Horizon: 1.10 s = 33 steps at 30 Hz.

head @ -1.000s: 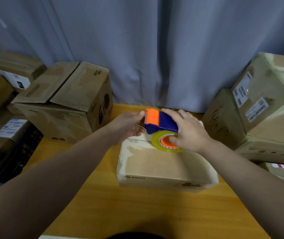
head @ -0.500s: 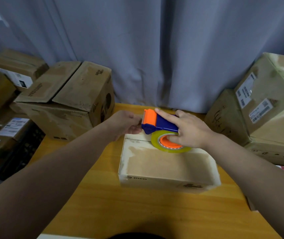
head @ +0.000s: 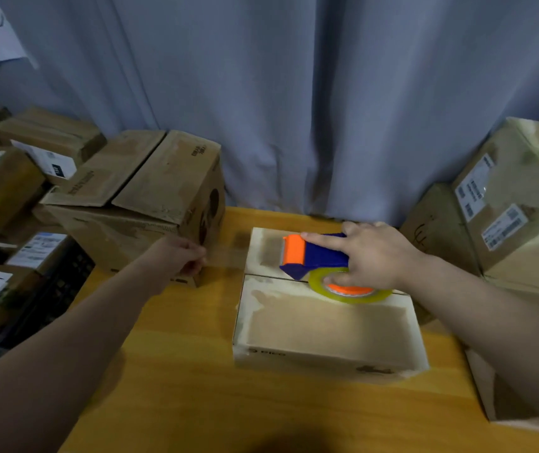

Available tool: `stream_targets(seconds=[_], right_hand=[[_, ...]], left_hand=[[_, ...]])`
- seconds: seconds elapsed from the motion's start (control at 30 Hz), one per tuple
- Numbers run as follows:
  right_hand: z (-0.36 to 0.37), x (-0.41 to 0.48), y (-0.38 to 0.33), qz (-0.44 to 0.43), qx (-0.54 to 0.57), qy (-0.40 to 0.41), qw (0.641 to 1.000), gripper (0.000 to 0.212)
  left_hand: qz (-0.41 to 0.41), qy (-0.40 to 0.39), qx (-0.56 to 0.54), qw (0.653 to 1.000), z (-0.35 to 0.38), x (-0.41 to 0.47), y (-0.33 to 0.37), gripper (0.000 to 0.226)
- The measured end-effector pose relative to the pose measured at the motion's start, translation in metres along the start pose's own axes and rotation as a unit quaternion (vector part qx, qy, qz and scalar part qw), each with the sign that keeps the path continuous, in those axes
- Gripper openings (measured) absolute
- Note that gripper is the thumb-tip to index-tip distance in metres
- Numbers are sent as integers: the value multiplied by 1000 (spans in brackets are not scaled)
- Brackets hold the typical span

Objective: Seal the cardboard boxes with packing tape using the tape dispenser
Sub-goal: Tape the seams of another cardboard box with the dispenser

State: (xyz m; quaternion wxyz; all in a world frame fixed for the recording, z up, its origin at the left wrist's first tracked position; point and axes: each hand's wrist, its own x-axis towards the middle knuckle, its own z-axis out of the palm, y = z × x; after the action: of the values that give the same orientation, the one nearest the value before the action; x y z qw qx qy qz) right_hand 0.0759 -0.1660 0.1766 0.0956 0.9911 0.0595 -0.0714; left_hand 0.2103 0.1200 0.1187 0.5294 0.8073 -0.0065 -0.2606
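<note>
A low pale cardboard box (head: 323,328) lies on the wooden table (head: 180,371), its two top flaps meeting at a seam. On the seam rests the tape dispenser (head: 318,258), blue with an orange front and a yellowish tape roll (head: 350,294). My right hand (head: 372,256) grips the dispenser, index finger stretched along its top. My left hand (head: 180,259) is left of the box with curled fingers, pinching the end of a clear tape strip (head: 235,255) that stretches from the dispenser.
A large brown box (head: 137,204) with closed flaps stands left of my left hand. More labelled boxes (head: 10,197) pile at the far left. Taped boxes (head: 506,207) stack at the right. A grey curtain (head: 294,93) hangs behind the table.
My left hand has moved left away from the dispenser, drawing out a length of tape. The dispenser has stayed on the box under my right hand.
</note>
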Motion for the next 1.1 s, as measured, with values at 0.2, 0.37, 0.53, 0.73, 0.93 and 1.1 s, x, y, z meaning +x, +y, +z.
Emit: stream_targets(seconds=[0.2, 0.37, 0.53, 0.73, 0.93, 1.1], right_hand=[[1, 16, -21, -8, -68, -16, 998, 73], [1, 26, -35, -7, -101, -23, 995, 69], [-3, 33, -44, -11, -104, -36, 994, 65], [-3, 38, -46, -8, -100, -51, 994, 67], [-2, 40, -45, -5, -92, -55, 994, 67], [-1, 40, -46, 0, -85, -56, 995, 67]], left_hand=[[-86, 62, -56, 993, 20, 13, -34, 24], [-106, 64, 46, 991, 40, 19, -40, 58], [-53, 80, 67, 993, 53, 32, -56, 83], [-70, 81, 103, 989, 61, 45, -73, 103], [-86, 53, 101, 990, 73, 44, -77, 93], [-97, 77, 156, 980, 80, 41, -67, 86]])
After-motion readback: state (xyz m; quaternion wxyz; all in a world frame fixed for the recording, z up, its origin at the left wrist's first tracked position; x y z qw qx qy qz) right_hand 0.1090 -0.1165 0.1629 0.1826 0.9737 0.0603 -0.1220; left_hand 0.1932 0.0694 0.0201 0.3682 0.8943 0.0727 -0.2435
